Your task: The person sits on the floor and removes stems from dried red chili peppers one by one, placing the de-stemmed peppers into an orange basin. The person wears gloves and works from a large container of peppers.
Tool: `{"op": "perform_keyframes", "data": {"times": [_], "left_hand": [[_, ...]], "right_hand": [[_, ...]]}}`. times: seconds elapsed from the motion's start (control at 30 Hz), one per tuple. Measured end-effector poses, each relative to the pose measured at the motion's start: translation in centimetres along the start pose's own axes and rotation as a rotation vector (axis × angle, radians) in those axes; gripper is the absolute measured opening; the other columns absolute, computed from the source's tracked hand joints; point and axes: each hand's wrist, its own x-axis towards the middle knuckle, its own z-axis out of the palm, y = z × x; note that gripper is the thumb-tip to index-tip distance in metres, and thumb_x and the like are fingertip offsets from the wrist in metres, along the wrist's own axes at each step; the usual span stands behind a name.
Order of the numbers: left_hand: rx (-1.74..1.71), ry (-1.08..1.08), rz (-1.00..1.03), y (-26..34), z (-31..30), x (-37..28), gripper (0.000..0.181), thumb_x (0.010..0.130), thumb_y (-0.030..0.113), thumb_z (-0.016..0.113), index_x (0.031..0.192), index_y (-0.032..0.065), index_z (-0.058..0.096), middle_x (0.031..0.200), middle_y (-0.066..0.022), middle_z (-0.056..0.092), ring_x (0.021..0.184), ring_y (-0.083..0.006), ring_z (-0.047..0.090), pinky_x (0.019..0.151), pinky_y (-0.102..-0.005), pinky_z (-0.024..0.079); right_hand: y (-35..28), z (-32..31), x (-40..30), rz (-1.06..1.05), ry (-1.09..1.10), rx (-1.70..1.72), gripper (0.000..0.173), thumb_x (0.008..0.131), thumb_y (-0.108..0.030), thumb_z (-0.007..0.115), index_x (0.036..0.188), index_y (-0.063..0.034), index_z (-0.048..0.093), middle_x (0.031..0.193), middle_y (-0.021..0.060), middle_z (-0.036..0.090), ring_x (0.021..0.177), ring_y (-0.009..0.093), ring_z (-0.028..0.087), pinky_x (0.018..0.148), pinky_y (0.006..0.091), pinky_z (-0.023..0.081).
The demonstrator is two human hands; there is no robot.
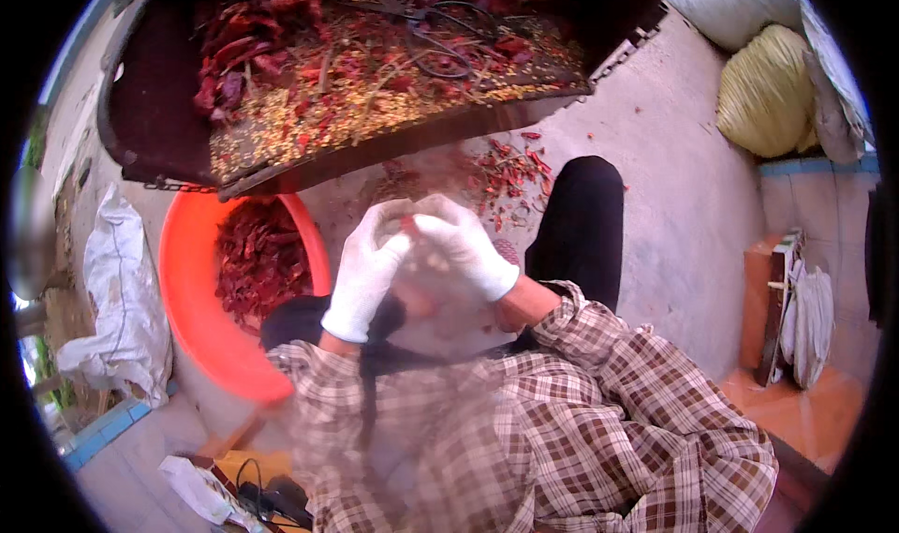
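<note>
My left hand (369, 266), in a white knit glove, and my right hand (463, 241), gloved alike, meet at the fingertips above the floor. Between their fingers is a small red piece (407, 222), which looks like dried chili pepper; the blurred view hides its outline. Both hands seem to pinch it. Beyond them stands a dark metal cart tray (337, 153) holding dried red chilies (246, 41), yellow seeds (281, 132), stems and scissors (439, 55). Left of my hands, an orange-red plastic tub (186, 294) contains dried red chili pieces (260, 266).
Loose chili pieces (520, 175) lie on the concrete floor beneath the tray. A white woven sack (119, 301) lies left of the tub. A full yellow sack (765, 90) is at upper right. Chains (625, 55) hang at the tray's corners. My knees flank the work area.
</note>
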Motion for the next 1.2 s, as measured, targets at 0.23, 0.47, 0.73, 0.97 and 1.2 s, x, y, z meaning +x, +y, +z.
{"op": "perform_keyframes", "data": {"times": [0.23, 0.47, 0.73, 0.97, 1.2], "left_hand": [[0.171, 0.132, 0.063, -4.2, 2.5, 1.4, 0.036, 0.092, 0.015, 0.063, 0.126, 0.0007, 0.060, 0.105, -0.0041, 0.066, 0.083, -0.0073, 0.060, 0.069, -0.0215, 0.050], [-0.184, 0.475, -0.064, -2.1, 1.4, 1.9, 0.018, 0.098, 0.013, 0.060, 0.113, 0.0039, 0.065, 0.092, -0.0020, 0.065, 0.062, -0.0024, 0.053, 0.052, -0.0186, 0.044], [-0.414, 0.530, -0.034, 1.6, -0.2, 1.8, 0.026, 0.100, 0.013, 0.055, 0.124, 0.0027, 0.058, 0.092, -0.0048, 0.061, 0.061, -0.0040, 0.049, 0.054, -0.0213, 0.043], [-0.500, 0.494, -0.081, 1.8, -1.8, 2.0, 0.026, 0.100, 0.017, 0.056, 0.119, 0.0002, 0.060, 0.083, -0.0006, 0.056, 0.058, -0.0026, 0.045, 0.052, -0.0199, 0.040], [-0.594, 0.624, -0.058, 0.8, -2.7, 1.5, 0.032, 0.101, 0.024, 0.055, 0.123, 0.0013, 0.057, 0.087, 0.0004, 0.053, 0.062, -0.0050, 0.041, 0.053, -0.0243, 0.036]], "right_hand": [[2.3, -1.3, 0.4, 0.088, 0.154, 0.141, 0.017, 0.100, -0.018, 0.055, 0.111, -0.0059, 0.058, 0.073, -0.0007, 0.062, 0.050, 0.005, 0.055, 0.041, 0.0173, 0.041], [5.3, -3.1, 4.1, 0.266, -0.208, 0.478, 0.031, 0.102, -0.026, 0.049, 0.121, -0.0024, 0.059, 0.081, 0.0058, 0.064, 0.066, 0.011, 0.063, 0.053, 0.0227, 0.050], [18.8, -12.7, 14.3, 0.097, 0.416, -1.069, 0.037, 0.087, -0.026, 0.059, 0.119, -0.0085, 0.063, 0.112, 0.0234, 0.065, 0.105, 0.040, 0.062, 0.090, 0.0486, 0.049], [20.5, -19.6, 19.8, -0.117, 0.496, -1.375, 0.032, 0.088, -0.028, 0.063, 0.116, -0.0126, 0.064, 0.112, 0.0161, 0.063, 0.101, 0.037, 0.063, 0.086, 0.0467, 0.051], [18.0, -15.0, 20.3, -0.287, 0.341, -1.506, 0.022, 0.086, -0.017, 0.063, 0.108, -0.0159, 0.063, 0.109, 0.0119, 0.059, 0.096, 0.035, 0.063, 0.078, 0.0460, 0.054]]}}
